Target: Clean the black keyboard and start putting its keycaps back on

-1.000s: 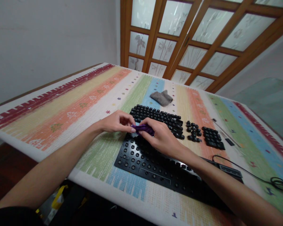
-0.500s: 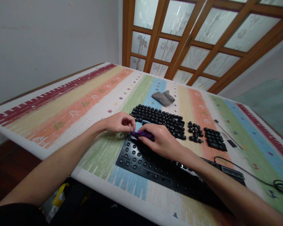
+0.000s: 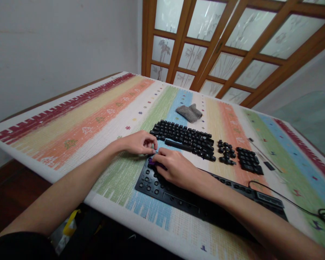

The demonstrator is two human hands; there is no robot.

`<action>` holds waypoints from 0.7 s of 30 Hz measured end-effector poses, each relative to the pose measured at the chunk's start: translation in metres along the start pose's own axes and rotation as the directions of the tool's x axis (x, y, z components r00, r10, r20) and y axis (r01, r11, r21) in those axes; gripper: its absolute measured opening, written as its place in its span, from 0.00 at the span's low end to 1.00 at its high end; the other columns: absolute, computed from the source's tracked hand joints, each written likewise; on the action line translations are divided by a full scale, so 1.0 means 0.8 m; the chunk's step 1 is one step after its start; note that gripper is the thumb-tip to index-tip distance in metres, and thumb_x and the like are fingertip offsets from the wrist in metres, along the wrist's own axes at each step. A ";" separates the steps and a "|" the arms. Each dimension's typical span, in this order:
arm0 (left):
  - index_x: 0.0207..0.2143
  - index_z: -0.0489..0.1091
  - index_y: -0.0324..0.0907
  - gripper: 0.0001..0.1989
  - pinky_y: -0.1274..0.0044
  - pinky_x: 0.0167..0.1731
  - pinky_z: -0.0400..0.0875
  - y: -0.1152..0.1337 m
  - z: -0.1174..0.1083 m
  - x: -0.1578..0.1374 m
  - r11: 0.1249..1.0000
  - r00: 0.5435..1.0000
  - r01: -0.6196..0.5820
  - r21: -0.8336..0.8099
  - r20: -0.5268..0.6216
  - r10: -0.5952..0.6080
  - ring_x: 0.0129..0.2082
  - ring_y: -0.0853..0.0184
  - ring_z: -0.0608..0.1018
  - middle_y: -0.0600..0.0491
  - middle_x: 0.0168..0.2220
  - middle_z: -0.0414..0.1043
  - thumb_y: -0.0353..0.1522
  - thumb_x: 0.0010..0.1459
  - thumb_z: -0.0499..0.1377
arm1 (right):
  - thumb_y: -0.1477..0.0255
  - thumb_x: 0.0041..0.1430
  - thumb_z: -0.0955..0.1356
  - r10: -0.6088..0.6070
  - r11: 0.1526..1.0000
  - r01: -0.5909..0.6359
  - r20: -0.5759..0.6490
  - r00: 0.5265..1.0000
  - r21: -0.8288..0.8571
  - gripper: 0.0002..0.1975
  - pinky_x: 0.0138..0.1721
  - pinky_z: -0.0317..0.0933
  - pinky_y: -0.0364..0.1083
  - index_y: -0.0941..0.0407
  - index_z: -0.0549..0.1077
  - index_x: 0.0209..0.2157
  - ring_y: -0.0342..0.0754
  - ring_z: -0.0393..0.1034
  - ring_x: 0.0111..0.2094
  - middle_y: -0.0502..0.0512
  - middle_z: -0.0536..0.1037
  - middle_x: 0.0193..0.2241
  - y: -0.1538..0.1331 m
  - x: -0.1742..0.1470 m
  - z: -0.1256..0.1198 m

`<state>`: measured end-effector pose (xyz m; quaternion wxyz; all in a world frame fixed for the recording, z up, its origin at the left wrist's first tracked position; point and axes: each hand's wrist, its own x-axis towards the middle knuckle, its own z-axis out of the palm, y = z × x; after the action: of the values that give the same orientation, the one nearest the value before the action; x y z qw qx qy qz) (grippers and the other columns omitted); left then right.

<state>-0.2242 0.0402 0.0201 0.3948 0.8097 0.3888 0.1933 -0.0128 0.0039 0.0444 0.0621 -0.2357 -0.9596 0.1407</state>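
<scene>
A black keyboard base [image 3: 162, 193] without its keycaps lies slantwise near the table's front edge, its rows of switches bare. My right hand [image 3: 176, 166] is closed around a bunched purple cloth [image 3: 152, 162] at the base's upper left corner. Most of the cloth is hidden beneath the fingers. Just left of it, my left hand [image 3: 141, 142] is closed in a pinch, fingertips close to the right hand's. What the pinch holds, if anything, is hidden. Behind both hands sit the removed keycaps [image 3: 181, 131], laid out in keyboard order, with the long spacebar [image 3: 178, 145] along their near side.
Navigation keycaps [image 3: 226, 151] and a number-pad block [image 3: 249, 160] stand to the right. A grey cloth [image 3: 189, 112] lies farther back. A thin rod [image 3: 265, 153] and a small black piece [image 3: 269, 165] are beyond the base. A black cable [image 3: 295, 206] trails right across the striped tablecloth [image 3: 111, 126].
My right hand has shifted slightly left and down with the purple cloth, now pressed at the base's corner and covering more of it. The spacebar shows more fully. My left hand stays pinched.
</scene>
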 end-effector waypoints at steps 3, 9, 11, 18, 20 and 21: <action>0.33 0.76 0.37 0.08 0.82 0.22 0.58 0.000 0.000 0.000 1.000 1.000 0.001 0.000 0.003 -0.001 0.20 0.74 0.66 0.59 0.18 0.65 0.32 0.52 0.62 | 0.78 0.61 0.65 0.019 0.996 -0.016 0.026 0.999 -0.086 0.06 0.35 0.59 0.46 0.61 0.76 0.35 0.46 0.65 0.32 0.59 0.73 0.36 -0.007 -0.001 -0.003; 0.33 0.76 0.36 0.09 0.82 0.22 0.58 -0.002 0.001 0.000 1.000 1.000 -0.016 -0.005 -0.003 0.016 0.20 0.73 0.66 0.58 0.19 0.65 0.33 0.52 0.61 | 0.77 0.62 0.64 0.030 0.991 -0.023 0.052 0.998 -0.134 0.08 0.37 0.59 0.46 0.61 0.74 0.33 0.48 0.65 0.34 0.60 0.72 0.35 -0.016 0.002 -0.007; 0.32 0.76 0.36 0.09 0.81 0.22 0.58 -0.002 0.001 0.000 1.000 1.000 -0.021 -0.010 -0.004 0.021 0.20 0.73 0.66 0.58 0.19 0.65 0.34 0.51 0.61 | 0.78 0.62 0.63 0.024 0.992 -0.018 0.050 0.998 -0.127 0.07 0.38 0.60 0.46 0.61 0.74 0.34 0.48 0.66 0.34 0.61 0.72 0.36 -0.015 0.005 -0.005; 0.32 0.75 0.37 0.08 0.82 0.22 0.58 -0.006 0.003 0.001 1.000 1.000 -0.012 -0.029 0.002 0.012 0.20 0.73 0.66 0.59 0.19 0.65 0.32 0.51 0.61 | 0.79 0.64 0.63 -0.004 0.994 0.012 0.068 0.998 -0.108 0.08 0.40 0.62 0.47 0.62 0.74 0.36 0.50 0.67 0.38 0.63 0.72 0.38 -0.009 0.009 0.004; 0.31 0.75 0.37 0.07 0.82 0.23 0.59 -0.007 0.003 0.001 0.999 1.000 -0.020 -0.029 0.006 0.020 0.20 0.73 0.66 0.59 0.19 0.65 0.32 0.52 0.61 | 0.79 0.64 0.63 0.006 0.993 0.006 0.093 0.996 -0.120 0.08 0.40 0.62 0.48 0.63 0.75 0.37 0.50 0.68 0.39 0.64 0.73 0.40 -0.010 0.008 0.001; 0.31 0.75 0.37 0.07 0.82 0.23 0.59 -0.007 0.003 0.001 0.999 1.000 -0.024 -0.027 0.004 0.024 0.20 0.73 0.66 0.59 0.19 0.65 0.32 0.52 0.61 | 0.78 0.64 0.63 0.006 0.992 0.007 0.108 0.994 -0.124 0.08 0.40 0.62 0.48 0.63 0.75 0.37 0.50 0.68 0.38 0.64 0.73 0.40 -0.010 0.008 -0.003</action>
<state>-0.2249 0.0414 0.0142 0.4042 0.8093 0.3755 0.2018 -0.0216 0.0004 0.0492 -0.0050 -0.2309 -0.9685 0.0931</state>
